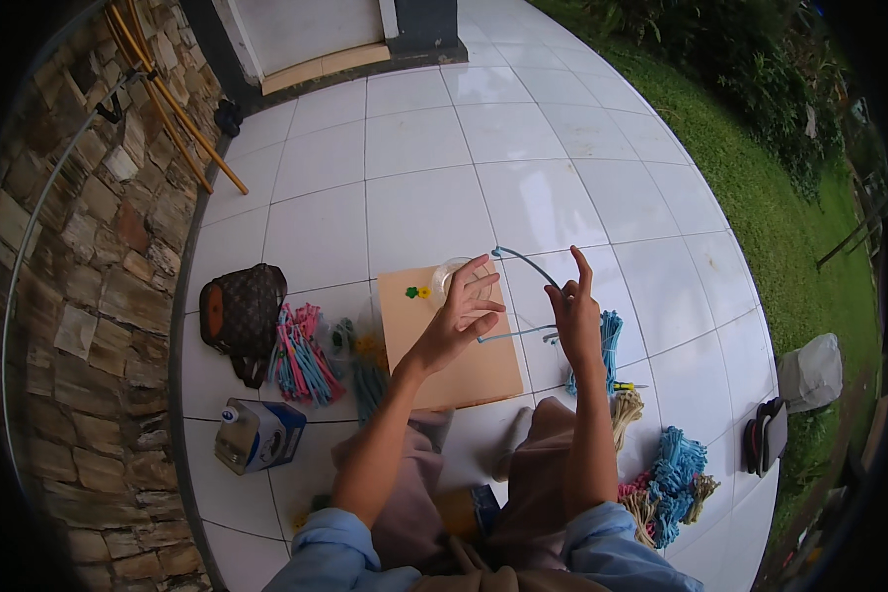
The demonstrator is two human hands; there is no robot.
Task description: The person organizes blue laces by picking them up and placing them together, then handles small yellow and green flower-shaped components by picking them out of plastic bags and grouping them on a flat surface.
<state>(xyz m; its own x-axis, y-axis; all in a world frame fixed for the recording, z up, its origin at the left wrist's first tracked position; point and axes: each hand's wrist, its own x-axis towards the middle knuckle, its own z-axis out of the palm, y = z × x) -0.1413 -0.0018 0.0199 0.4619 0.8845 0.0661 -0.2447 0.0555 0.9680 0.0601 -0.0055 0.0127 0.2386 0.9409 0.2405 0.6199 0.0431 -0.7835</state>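
A thin blue cord (529, 260) runs in a bent loop from my right hand (577, 316), which pinches it with the index finger raised. One strand of it reaches back left toward my left hand (461, 314). My left hand has its fingers spread over the brown board (419, 360), with nothing seen in it. Behind those fingers stands a clear round container (444, 279), partly hidden; its contents cannot be made out. A green flower-shaped piece (411, 293) and a yellow one (424, 292) lie on the board, left of the container.
Pink and blue cord bundles (306, 360) lie left, near a brown bag (239, 314) and a blue-white can (259, 436). Right of me are a blue bundle (611, 340), a yellow-handled screwdriver (629, 386), beige cords (628, 414) and a blue pile (679, 474). A stone wall (89, 395) borders the left.
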